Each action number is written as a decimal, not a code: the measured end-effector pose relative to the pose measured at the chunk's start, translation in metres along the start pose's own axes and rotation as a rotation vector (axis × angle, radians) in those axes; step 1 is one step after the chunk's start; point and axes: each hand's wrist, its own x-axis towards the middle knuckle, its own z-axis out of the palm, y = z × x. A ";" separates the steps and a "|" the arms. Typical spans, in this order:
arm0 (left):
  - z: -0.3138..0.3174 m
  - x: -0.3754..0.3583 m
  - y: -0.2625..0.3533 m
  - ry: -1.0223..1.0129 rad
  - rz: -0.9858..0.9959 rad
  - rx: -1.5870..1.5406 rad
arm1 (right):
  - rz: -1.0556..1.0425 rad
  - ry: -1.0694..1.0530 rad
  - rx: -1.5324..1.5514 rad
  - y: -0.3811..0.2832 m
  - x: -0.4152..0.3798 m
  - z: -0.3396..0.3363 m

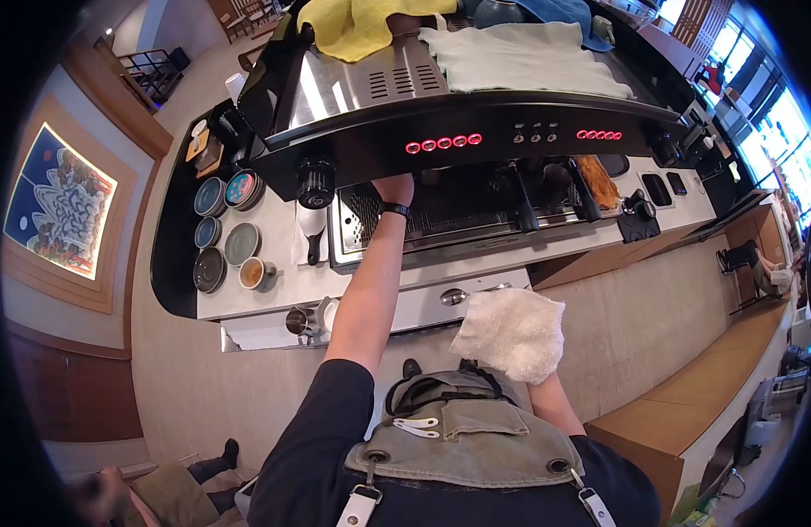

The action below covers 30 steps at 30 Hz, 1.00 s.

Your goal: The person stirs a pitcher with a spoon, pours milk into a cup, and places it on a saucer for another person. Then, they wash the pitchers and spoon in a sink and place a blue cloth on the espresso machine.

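My left hand (394, 188) reaches in under the front panel of a black espresso machine (493, 132), above its drip tray (441, 220). The panel hides its fingers, so whatever they touch does not show. A white cloth (513, 332) hangs over my right hand (544, 385) in front of the counter; the cloth covers most of that hand. Just behind the cloth, a spoon (454, 297) lies on a lower ledge. Two portafilters with black handles (526, 211) are locked into the machine to the right of my left hand.
Stacked saucers (209, 196) and a cup of coffee (253, 273) stand on the counter at left. Metal pitchers (298, 321) sit near my left forearm. Cloths (528, 57) cover the machine's top. A wooden counter (687, 395) runs behind at right. Another person (173, 496) is at lower left.
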 end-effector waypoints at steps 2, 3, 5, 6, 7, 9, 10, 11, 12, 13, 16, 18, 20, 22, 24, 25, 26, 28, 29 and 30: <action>0.004 -0.001 -0.001 0.027 -0.024 -0.017 | -0.004 0.014 -0.012 0.001 -0.001 -0.005; 0.002 -0.002 -0.003 0.012 -0.006 0.022 | 0.017 -0.022 -0.013 0.002 -0.002 0.003; -0.004 -0.004 -0.005 -0.021 0.028 0.100 | 0.056 -0.092 -0.014 0.004 -0.001 0.028; -0.024 -0.005 0.023 -0.009 -0.162 -0.261 | 0.002 -0.114 -0.114 0.006 0.005 0.020; -0.054 -0.020 0.054 -0.002 -0.354 -0.623 | -0.055 -0.131 -0.213 0.010 0.013 0.004; -0.125 -0.058 0.094 -0.618 -0.886 -0.606 | -0.013 -0.174 -0.223 0.014 0.018 0.011; -0.151 -0.098 0.088 -0.858 -0.984 -0.854 | 0.090 -0.205 -0.130 0.016 0.022 0.042; -0.172 -0.125 0.081 -1.187 -1.186 -0.962 | 0.189 -0.241 -0.036 0.015 0.027 0.057; -0.205 -0.121 0.120 -1.203 -1.454 -1.193 | 0.143 -0.157 -0.201 0.020 0.032 0.041; -0.212 -0.148 0.107 -1.161 -1.555 -1.456 | 0.108 -0.075 -0.365 0.031 0.041 0.013; -0.227 -0.162 0.112 -0.836 -1.651 -1.824 | 0.168 0.059 -0.481 0.041 0.057 -0.002; -0.234 -0.155 0.112 -0.695 -1.656 -1.824 | 0.267 0.110 -0.447 0.039 0.068 -0.005; -0.231 -0.171 0.100 -0.706 -1.595 -1.501 | 0.373 0.160 -0.419 0.039 0.076 -0.005; -0.230 -0.170 0.102 -0.624 -1.612 -1.287 | 0.414 0.214 -0.461 0.038 0.081 0.001; -0.227 -0.179 0.103 -0.618 -1.417 -1.091 | 0.388 0.279 -0.568 0.035 0.079 0.006; -0.224 -0.184 0.101 -0.619 -1.319 -0.993 | 0.369 0.286 -0.507 0.036 0.078 0.005; -0.220 -0.193 0.095 -0.619 -1.274 -0.944 | 0.347 0.295 -0.446 0.036 0.077 0.003; -0.212 -0.203 0.089 -0.664 -1.179 -0.823 | 0.314 0.299 -0.393 0.031 0.076 0.019; -0.210 -0.202 0.092 -0.708 -1.130 -0.749 | 0.305 0.299 -0.398 0.027 0.073 0.037; -0.214 -0.184 0.111 -0.795 -1.078 -0.650 | 0.296 0.299 -0.404 0.026 0.074 0.052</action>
